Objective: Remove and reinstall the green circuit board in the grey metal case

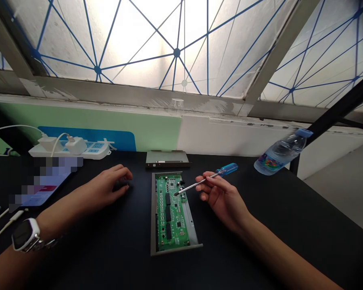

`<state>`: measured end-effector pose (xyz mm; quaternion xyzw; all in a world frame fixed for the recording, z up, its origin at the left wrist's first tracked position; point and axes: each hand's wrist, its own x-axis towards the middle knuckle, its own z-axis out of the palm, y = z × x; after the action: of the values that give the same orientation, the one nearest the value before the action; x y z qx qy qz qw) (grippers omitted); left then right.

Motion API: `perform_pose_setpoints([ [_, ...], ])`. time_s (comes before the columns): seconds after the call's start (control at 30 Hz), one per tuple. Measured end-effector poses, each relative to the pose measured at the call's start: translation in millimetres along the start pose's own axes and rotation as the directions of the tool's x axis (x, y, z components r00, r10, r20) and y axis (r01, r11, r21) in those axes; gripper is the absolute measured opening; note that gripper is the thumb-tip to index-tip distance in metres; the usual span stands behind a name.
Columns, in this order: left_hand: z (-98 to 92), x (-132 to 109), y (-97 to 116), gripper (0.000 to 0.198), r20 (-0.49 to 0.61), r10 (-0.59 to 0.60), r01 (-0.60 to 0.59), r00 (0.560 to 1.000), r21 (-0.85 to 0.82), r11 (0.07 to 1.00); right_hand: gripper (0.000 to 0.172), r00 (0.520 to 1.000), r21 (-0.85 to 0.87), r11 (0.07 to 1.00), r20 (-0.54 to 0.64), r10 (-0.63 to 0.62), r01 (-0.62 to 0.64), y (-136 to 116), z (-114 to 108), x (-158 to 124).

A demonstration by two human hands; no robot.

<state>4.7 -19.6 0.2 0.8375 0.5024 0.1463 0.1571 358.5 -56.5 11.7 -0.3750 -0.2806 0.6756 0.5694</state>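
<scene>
My right hand (223, 197) pinches a screwdriver (227, 169) by its shaft, near the clear blue handle. The tool slants down to the left, its tip over a green circuit board (175, 217); whether the tip touches the board I cannot tell. The board, with black chips and small parts, sits in a grey metal tray (193, 229) on the black table. Left of the tray, my left hand (113, 185) rests on the table, empty, fingers loosely bent and apart. Behind the tray lies a flat metal cover or case part (167, 158).
A plastic water bottle (281, 153) leans at the back right beside a black bar. At the back left are a white power strip (101, 151) with chargers and a phone (50, 183), partly blurred out, with white cables. Frosted windows stand behind the table (109, 249).
</scene>
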Motion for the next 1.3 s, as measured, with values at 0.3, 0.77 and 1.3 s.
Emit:
perform_pose_setpoints([
  [0.3, 8.1, 3.3, 4.1, 0.025, 0.027, -0.035, 0.035, 0.999, 0.001, 0.999, 0.017, 1.0, -0.012, 1.0, 0.019, 0.015, -0.015, 3.0, -1.4, -0.2],
  [0.77, 8.6, -1.1, 38.9, 0.045, -0.089, 0.062, -0.059, 0.994, 0.038, 0.998, 0.013, 0.999, -0.058, 0.998, 0.047, -0.006, 0.009, 4.7, -1.0, 0.3],
  [1.3, 63.4, 2.0, 103.2, 0.091, -0.033, 0.072, -0.075, 0.997, -0.099, 0.992, 0.022, 0.933, -0.346, 0.878, 0.258, -0.251, 0.332, -11.2, 13.2, 10.0],
])
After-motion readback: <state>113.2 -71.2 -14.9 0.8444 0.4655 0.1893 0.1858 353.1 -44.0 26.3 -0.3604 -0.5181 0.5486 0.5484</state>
